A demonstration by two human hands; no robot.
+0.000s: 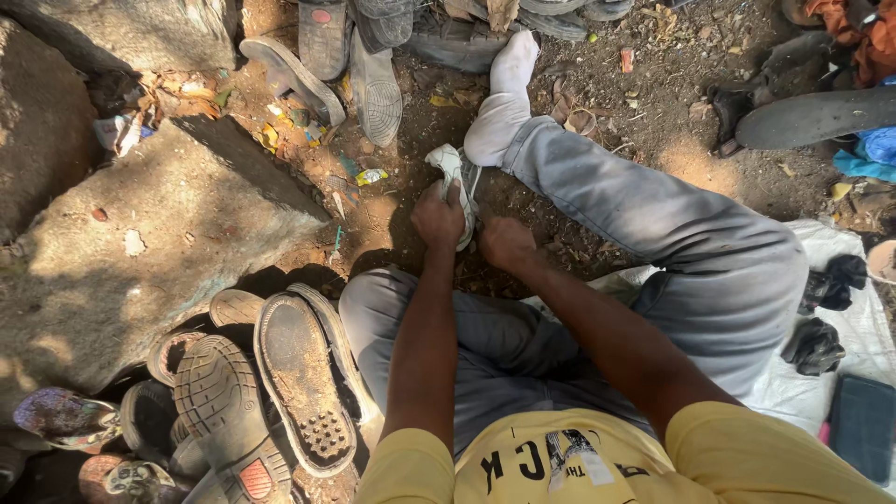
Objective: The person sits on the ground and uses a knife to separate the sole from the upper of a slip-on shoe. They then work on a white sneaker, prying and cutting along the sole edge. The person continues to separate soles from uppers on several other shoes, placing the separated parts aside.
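I sit on the dirt ground in grey trousers with my right leg stretched out, its foot in a white sock (502, 98). My left hand (439, 217) grips a white shoe (452, 171) lying on the ground between my legs, fingers over its upper. My right hand (505, 243) rests just right of the shoe, knuckles up and fingers curled; what it holds is hidden.
A pile of worn shoes and soles (280, 369) lies at my lower left. A large grey rock (140, 243) fills the left side. More soles (373, 84) lie ahead. A white sack (840, 308) with dark items is spread at the right.
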